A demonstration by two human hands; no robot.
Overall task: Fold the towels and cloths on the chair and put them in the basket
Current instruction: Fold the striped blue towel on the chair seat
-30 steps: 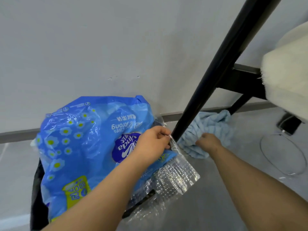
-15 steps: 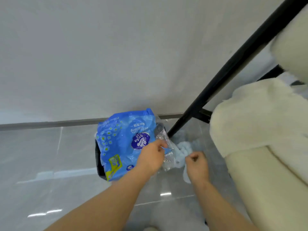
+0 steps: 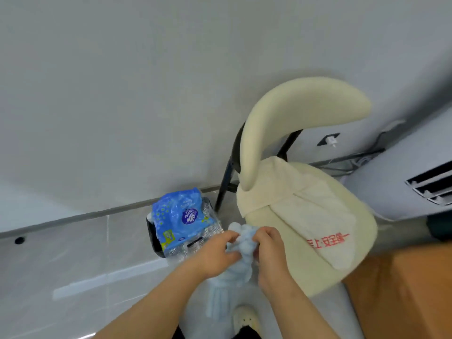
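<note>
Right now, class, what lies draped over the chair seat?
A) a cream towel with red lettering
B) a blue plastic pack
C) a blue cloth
A: the cream towel with red lettering covers the chair seat; the left hand and right hand grip the blue cloth beside it.

A blue tissue pack (image 3: 179, 217) with clear plastic wrap (image 3: 195, 247) against it stands near the grey baseboard (image 3: 97, 214).

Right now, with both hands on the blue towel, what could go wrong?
The light blue fluffy towel, bunched between the left hand and right hand, hangs low and may drag on the floor. The black basket looks filled by a blue plastic pack and clear wrap, so folded towels may not fit.
</note>
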